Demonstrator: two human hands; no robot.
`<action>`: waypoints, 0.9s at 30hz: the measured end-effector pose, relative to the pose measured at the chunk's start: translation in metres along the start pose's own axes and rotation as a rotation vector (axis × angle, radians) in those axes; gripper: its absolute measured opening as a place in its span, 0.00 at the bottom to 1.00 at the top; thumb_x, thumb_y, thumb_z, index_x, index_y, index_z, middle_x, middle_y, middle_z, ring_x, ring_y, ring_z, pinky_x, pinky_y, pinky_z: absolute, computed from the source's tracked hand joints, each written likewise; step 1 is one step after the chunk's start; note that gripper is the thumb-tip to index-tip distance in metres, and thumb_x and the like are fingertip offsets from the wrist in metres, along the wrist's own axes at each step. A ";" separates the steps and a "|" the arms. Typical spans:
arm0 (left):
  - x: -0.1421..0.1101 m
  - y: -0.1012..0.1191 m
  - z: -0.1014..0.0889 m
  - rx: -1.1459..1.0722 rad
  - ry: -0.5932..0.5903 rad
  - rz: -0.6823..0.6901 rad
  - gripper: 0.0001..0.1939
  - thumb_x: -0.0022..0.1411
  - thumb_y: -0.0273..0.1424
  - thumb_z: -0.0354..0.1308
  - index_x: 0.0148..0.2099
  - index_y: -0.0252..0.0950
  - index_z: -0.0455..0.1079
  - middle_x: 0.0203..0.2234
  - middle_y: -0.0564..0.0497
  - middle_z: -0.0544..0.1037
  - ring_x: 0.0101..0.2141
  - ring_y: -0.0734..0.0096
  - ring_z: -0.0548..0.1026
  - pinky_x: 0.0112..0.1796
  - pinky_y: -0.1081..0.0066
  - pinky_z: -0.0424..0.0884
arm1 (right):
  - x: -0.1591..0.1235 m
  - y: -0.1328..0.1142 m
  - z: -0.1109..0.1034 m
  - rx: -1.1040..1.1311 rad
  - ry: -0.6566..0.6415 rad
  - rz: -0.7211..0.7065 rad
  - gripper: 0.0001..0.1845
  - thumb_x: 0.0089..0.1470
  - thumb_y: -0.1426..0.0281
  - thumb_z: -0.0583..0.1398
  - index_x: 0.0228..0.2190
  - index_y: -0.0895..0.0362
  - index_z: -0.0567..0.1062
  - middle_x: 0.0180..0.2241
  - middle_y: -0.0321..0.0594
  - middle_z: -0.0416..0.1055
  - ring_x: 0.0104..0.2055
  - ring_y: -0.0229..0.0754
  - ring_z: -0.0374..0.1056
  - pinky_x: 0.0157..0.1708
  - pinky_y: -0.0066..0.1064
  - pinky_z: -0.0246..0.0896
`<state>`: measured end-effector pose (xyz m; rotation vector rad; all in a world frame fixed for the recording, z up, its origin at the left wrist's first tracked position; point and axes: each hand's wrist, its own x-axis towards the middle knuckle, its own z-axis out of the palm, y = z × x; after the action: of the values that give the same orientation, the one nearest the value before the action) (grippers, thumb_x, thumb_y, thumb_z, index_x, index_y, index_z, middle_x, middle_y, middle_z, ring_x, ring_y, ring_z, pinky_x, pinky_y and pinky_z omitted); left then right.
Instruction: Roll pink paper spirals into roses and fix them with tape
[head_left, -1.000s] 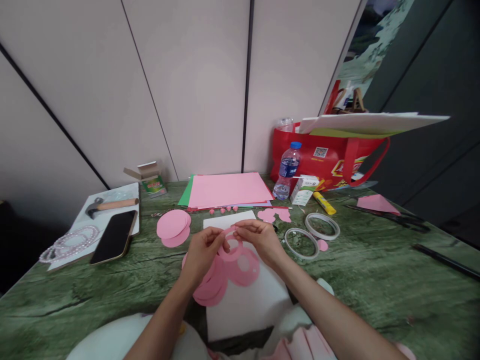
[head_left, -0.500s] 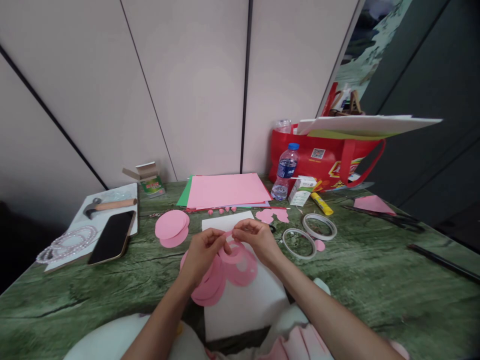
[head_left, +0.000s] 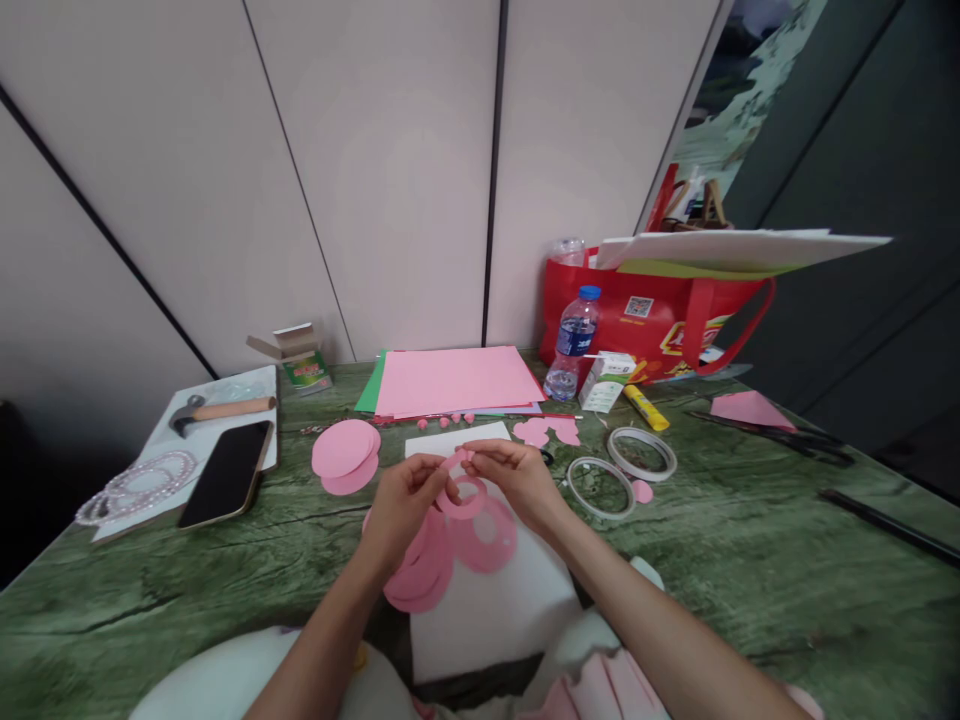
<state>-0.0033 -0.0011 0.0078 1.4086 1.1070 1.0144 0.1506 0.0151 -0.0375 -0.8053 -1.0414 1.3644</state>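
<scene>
Between my hands is a pink paper ring [head_left: 471,508], held by a narrow upper part above a white sheet [head_left: 491,630]. My left hand [head_left: 405,503] is closed, pinching the ring's upper left side. With thumb and fingertips together, my right hand [head_left: 517,482] is closed on its top, where a small pink piece shows; the fingers partly hide it. Under the ring lies a pink paper disc with a hole [head_left: 491,548]. Several overlapping pink paper discs [head_left: 418,583] lie below my left hand, and another pile of pink discs [head_left: 345,448] sits farther left.
To the right lie two tape rolls [head_left: 641,455], a glue stick [head_left: 646,408] and scissors [head_left: 814,442]. A water bottle [head_left: 572,345] stands before a red bag [head_left: 664,325]. Pink paper sheets [head_left: 459,380] lie at the back. A hammer [head_left: 225,409] and phone [head_left: 226,475] are left.
The pink ring has tilted slightly between my fingers, and its upper part shows more clearly. Both hands keep their pinch in nearly the same place.
</scene>
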 end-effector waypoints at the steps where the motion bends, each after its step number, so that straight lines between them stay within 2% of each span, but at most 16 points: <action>1: 0.000 0.000 0.000 0.008 -0.006 -0.001 0.07 0.53 0.31 0.54 0.33 0.32 0.68 0.18 0.53 0.72 0.23 0.73 0.69 0.26 0.75 0.61 | 0.000 0.000 0.000 0.003 0.007 -0.003 0.13 0.37 0.65 0.65 0.30 0.56 0.76 0.27 0.38 0.75 0.29 0.37 0.69 0.35 0.33 0.63; 6: -0.002 -0.001 0.001 0.019 -0.038 0.005 0.06 0.53 0.30 0.53 0.32 0.32 0.68 0.19 0.52 0.73 0.24 0.73 0.69 0.28 0.74 0.62 | -0.002 -0.003 0.002 -0.006 0.025 0.001 0.11 0.36 0.68 0.66 0.28 0.57 0.75 0.22 0.35 0.72 0.25 0.35 0.67 0.28 0.28 0.62; 10: -0.003 0.000 0.001 0.014 -0.065 0.009 0.07 0.54 0.30 0.52 0.32 0.32 0.68 0.20 0.51 0.73 0.24 0.73 0.69 0.28 0.74 0.63 | -0.002 -0.005 0.004 -0.024 0.031 -0.018 0.10 0.36 0.68 0.66 0.25 0.57 0.74 0.20 0.33 0.71 0.23 0.34 0.67 0.26 0.28 0.62; 15: -0.002 0.000 0.001 0.020 -0.060 0.006 0.08 0.54 0.31 0.53 0.33 0.31 0.68 0.20 0.51 0.73 0.24 0.73 0.69 0.27 0.74 0.63 | -0.002 -0.006 0.004 -0.084 0.075 -0.026 0.11 0.35 0.66 0.66 0.26 0.58 0.76 0.21 0.36 0.73 0.24 0.36 0.67 0.29 0.31 0.63; 22: 0.000 -0.002 0.000 0.018 -0.003 0.009 0.09 0.53 0.31 0.53 0.35 0.31 0.68 0.19 0.52 0.72 0.23 0.75 0.68 0.26 0.75 0.63 | 0.000 -0.002 0.001 -0.032 0.018 -0.018 0.14 0.39 0.64 0.64 0.31 0.57 0.76 0.33 0.41 0.75 0.30 0.38 0.69 0.36 0.34 0.64; 27: -0.001 -0.001 0.001 0.025 -0.042 -0.002 0.08 0.53 0.30 0.52 0.34 0.30 0.69 0.20 0.51 0.73 0.24 0.74 0.68 0.27 0.74 0.63 | 0.000 -0.003 0.002 -0.022 0.053 -0.009 0.13 0.36 0.64 0.65 0.28 0.58 0.76 0.26 0.38 0.75 0.27 0.37 0.69 0.33 0.32 0.65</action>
<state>-0.0026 -0.0023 0.0071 1.4420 1.0931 0.9684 0.1498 0.0142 -0.0341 -0.8485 -1.0191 1.3193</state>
